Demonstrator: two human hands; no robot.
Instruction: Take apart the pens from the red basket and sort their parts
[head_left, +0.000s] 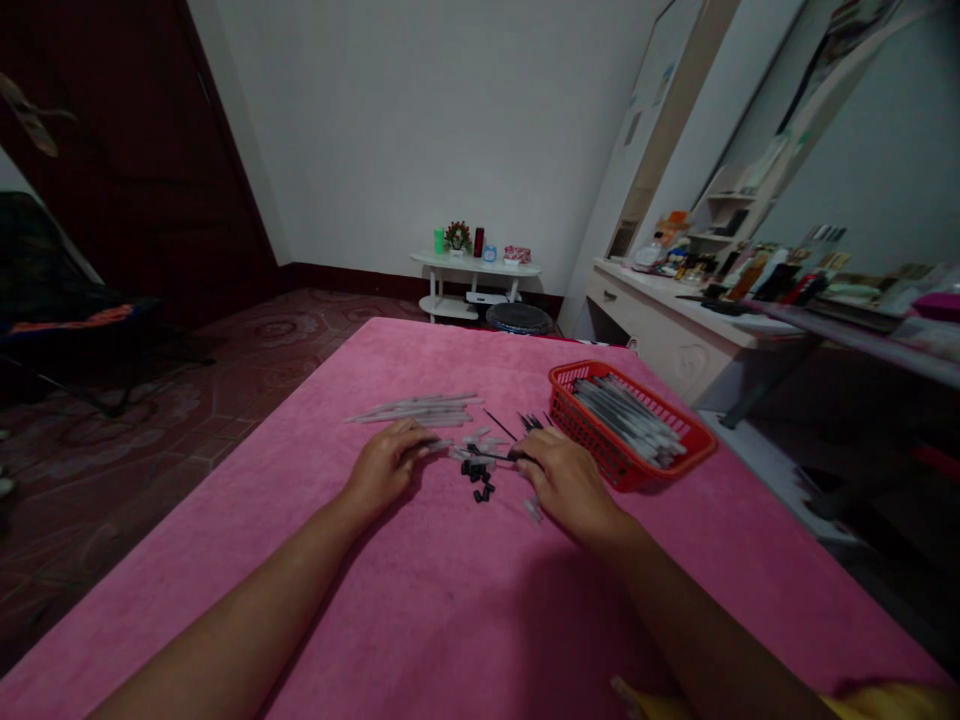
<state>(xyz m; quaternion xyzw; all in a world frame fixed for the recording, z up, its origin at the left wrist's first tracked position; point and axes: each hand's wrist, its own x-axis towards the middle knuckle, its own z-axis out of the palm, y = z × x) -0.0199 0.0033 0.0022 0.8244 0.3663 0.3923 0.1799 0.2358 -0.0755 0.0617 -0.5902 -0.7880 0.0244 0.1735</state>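
Note:
My left hand [384, 468] is closed, thumb and fingers pinching a small translucent tube-like piece [439, 445]. My right hand [568, 478] is closed on a thin black rod [495, 457], which points left across the pile between the hands. That pile has short clear pieces [480, 440] and several small black caps [480, 470] in front of them. Slim whitish pen-like tubes [427, 408] lie in a bundle beyond my left hand. More thin dark rods [531, 420] lie just beyond my right hand, partly hidden by it. A clear piece [532, 509] rests beside my right wrist.
A red plastic basket [615, 465] holding many pen-like sticks [630, 415] stands right of my right hand. Everything lies on a pink cloth [450, 600]. Farther off are a small white shelf table [442, 262], a round dark stool [519, 318] and a cluttered dresser [667, 320].

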